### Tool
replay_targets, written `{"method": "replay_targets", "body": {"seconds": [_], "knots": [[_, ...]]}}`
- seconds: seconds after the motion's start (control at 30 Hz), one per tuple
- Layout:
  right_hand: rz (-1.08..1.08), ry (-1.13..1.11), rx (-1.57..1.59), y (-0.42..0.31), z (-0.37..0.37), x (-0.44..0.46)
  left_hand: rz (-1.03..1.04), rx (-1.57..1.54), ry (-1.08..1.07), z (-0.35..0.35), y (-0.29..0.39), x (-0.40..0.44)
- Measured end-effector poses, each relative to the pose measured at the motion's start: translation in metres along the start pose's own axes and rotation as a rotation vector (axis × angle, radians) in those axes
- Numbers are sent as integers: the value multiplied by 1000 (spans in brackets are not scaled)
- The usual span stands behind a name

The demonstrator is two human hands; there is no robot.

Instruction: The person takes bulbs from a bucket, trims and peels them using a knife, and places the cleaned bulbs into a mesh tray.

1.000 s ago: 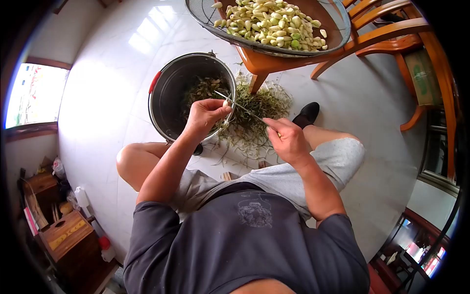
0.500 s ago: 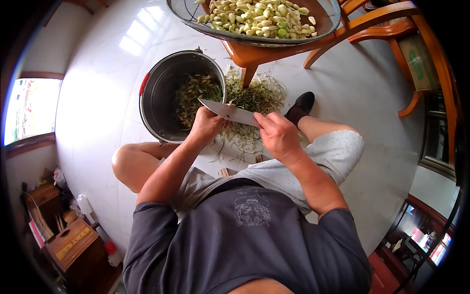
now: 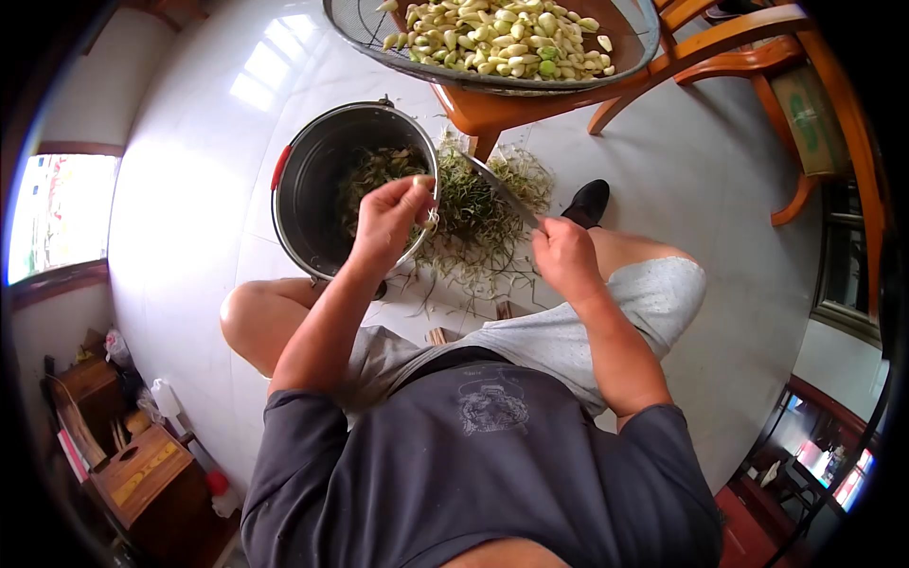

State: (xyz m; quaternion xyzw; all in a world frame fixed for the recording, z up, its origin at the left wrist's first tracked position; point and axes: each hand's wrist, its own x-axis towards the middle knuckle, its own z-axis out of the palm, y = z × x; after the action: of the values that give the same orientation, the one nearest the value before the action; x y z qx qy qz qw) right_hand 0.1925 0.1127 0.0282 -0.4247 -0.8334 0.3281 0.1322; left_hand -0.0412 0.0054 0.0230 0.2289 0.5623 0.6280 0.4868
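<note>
My left hand (image 3: pixel 390 214) is closed in a pinch on a small pale bulb (image 3: pixel 422 181), over the right rim of a dark metal bucket (image 3: pixel 308 204). Brown and green scraps (image 3: pixel 379 175) lie inside the bucket. My right hand (image 3: pixel 566 254) is wrapped round the handle of a knife (image 3: pixel 507 194), whose blade points up and left, apart from the bulb. Beneath the blade, a heap of green and whitish trimmings (image 3: pixel 483 213) spreads over the floor.
A mesh basket (image 3: pixel 492 83) of pale peeled bulbs (image 3: pixel 502 38) rests on a wooden chair (image 3: pixel 473 112) at the top. My shoe (image 3: pixel 587 202) is right of the trimmings. Wooden boxes (image 3: pixel 142 473) stand at the lower left, and a cardboard box (image 3: pixel 810 123) sits at the right.
The knife has moved from across my left hand out to the right, turning from flat to edge-on. My left hand has risen slightly, and the bulb now shows at its fingertips.
</note>
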Motion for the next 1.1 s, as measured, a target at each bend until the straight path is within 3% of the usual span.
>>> {"method": "replay_targets", "body": {"seconds": [0.17, 0.27, 0.4, 0.6, 0.7, 0.93, 1.1], "knots": [[184, -168, 243, -16, 0, 3, -111, -551, 42, -22, 21, 12], [265, -240, 530, -17, 13, 2, -51, -737, -172, -31, 18, 13], [337, -303, 748, -34, 13, 0, -63, -762, -189, -17, 21, 7], [57, -67, 577, -34, 14, -2, -132, -675, -183, -4, 24, -3], [38, -52, 580, -30, 16, 1, -222, -679, -92, -3, 18, -3], [413, -286, 861, -48, 20, 0, -216, -808, -178, -6, 3, -2], [486, -372, 1171, -59, 20, 3, -203, -843, -123, 20, 23, -16]]}}
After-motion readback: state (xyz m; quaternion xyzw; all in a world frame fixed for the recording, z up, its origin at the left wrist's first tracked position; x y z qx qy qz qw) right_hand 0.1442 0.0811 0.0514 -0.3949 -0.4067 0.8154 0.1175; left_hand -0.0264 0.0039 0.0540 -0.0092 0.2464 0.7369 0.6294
